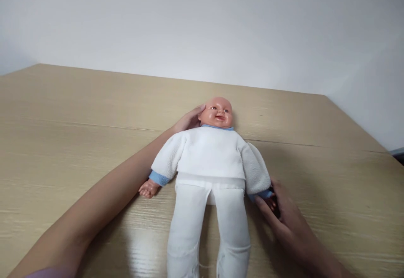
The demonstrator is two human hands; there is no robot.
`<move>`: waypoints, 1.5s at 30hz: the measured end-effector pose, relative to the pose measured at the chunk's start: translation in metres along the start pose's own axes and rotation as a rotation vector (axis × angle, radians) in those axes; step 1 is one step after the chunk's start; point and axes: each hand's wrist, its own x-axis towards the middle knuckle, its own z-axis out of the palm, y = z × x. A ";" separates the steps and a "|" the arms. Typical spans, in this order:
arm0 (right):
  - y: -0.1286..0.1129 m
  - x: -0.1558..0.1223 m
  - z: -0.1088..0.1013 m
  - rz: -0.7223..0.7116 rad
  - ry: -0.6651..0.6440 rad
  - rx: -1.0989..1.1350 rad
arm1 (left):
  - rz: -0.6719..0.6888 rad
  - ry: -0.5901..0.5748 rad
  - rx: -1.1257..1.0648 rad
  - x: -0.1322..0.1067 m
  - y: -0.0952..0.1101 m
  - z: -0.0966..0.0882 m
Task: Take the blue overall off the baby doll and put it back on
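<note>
A baby doll [211,151] lies on its back on the wooden table, its bald head toward the far side. It wears a white fleece top with blue collar and cuffs, and white trousers. My left hand [189,118] cups the side of the doll's head, with some fingers hidden behind it. My right hand [285,215] is closed around the doll's blue cuff and small hand on the right side, thumb in front. The doll's other arm rests over my left forearm. Its feet fall below the picture's lower edge.
The pale wooden table [78,97] spreads out on both sides, with a seam running across it. A white wall [202,25] stands behind its far edge. Something dark [398,155] shows beyond the table's right edge.
</note>
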 end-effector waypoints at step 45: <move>0.045 -0.088 -0.011 -0.188 0.278 -0.155 | 0.177 0.624 0.455 -0.216 -0.010 0.031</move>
